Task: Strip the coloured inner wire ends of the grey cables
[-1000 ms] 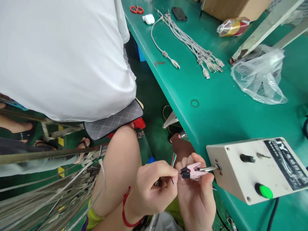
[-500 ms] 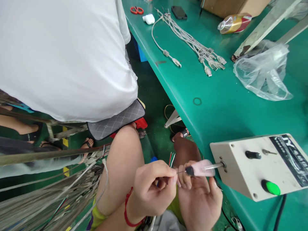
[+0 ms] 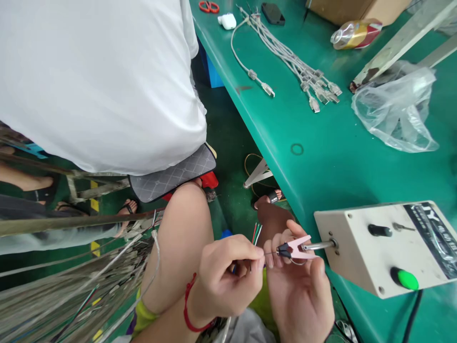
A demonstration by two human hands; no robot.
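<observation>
Our left hand (image 3: 230, 276) pinches a thin dark wire (image 3: 271, 253); our right hand (image 3: 300, 295), grip open, cups under the pink black-tipped clip (image 3: 297, 248) near the green bench's (image 3: 321, 162) edge.

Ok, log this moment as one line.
left hand pinching thin wire | right hand open, palm up, by pink clip | clip on shaft of beige box | USB cables on table

Left hand (image 3: 230, 276): knuckles up, fingers curled inward, thumb tip and index fingertip pinched together; the wrist below is bent slightly, forearm running down toward the lap. Right hand (image 3: 300, 286): palm turned up, thumb raised and apart, fingers loosely bent toward the left fingertips. The hands are close together above the thighs. Both knees are bent.
</observation>
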